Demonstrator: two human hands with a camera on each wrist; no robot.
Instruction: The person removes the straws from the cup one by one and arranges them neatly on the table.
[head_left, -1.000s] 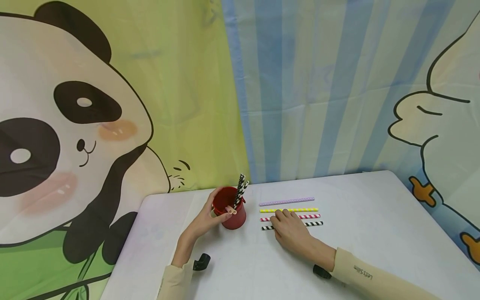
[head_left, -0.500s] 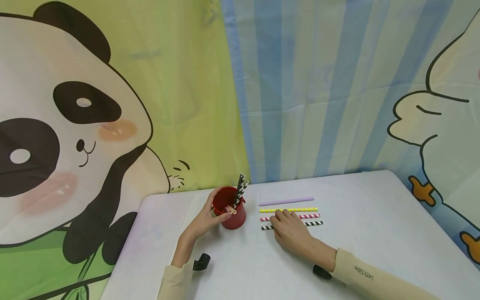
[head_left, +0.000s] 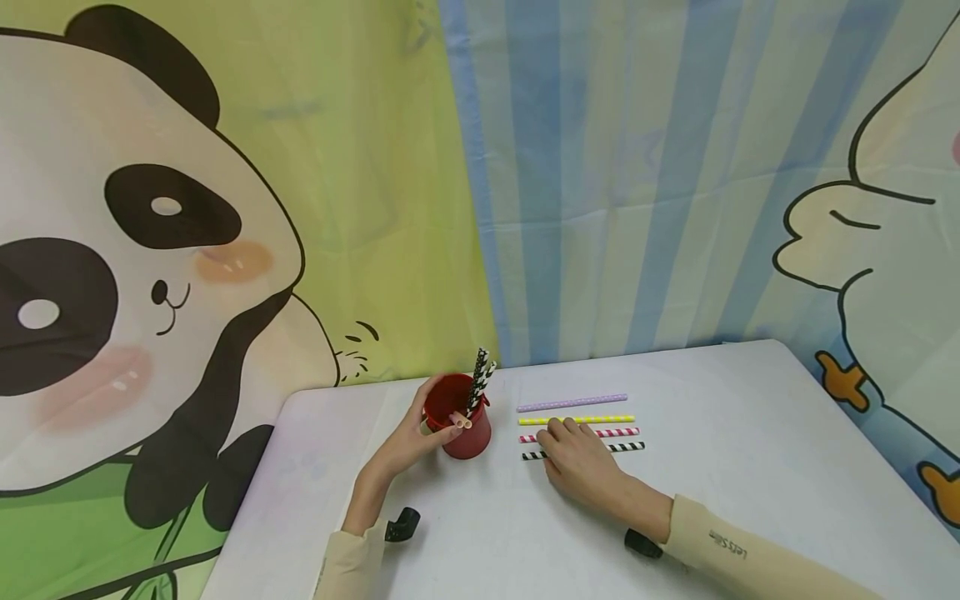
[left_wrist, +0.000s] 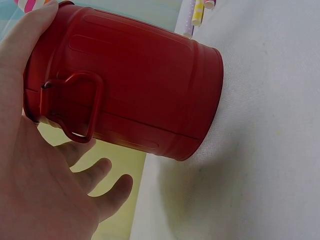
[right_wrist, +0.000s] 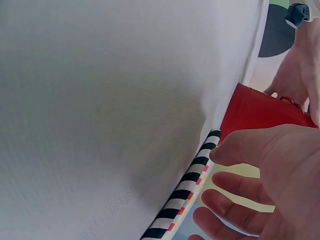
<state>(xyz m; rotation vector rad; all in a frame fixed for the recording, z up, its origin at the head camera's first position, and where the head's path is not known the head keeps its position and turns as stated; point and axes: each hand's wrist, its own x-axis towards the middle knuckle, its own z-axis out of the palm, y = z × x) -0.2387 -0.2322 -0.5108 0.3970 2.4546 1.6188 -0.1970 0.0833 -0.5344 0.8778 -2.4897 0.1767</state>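
My left hand (head_left: 411, 437) holds a small red metal bucket (head_left: 467, 442) on its left side, the thumb at the rim. Patterned black-and-white paper straws (head_left: 480, 385) stick up from it, and pinkish straw ends (head_left: 462, 422) lean over the near rim. To its right, straws lie in a row: purple dotted (head_left: 572, 403), yellow (head_left: 615, 420), pink-striped (head_left: 622, 432) and black-striped (head_left: 630, 447). Across the nearer ones rests my right hand (head_left: 585, 467), hiding their middles. In the right wrist view its fingers are loosely bent, with the thumb tip right at the black-striped straw.
A white-covered table (head_left: 735, 442) carries everything. Behind it hang a yellow-green panda cloth (head_left: 375, 167) and a blue-striped cloth (head_left: 600, 208). Dark camera mounts (head_left: 403, 525) sit at both wrists, close above the table.
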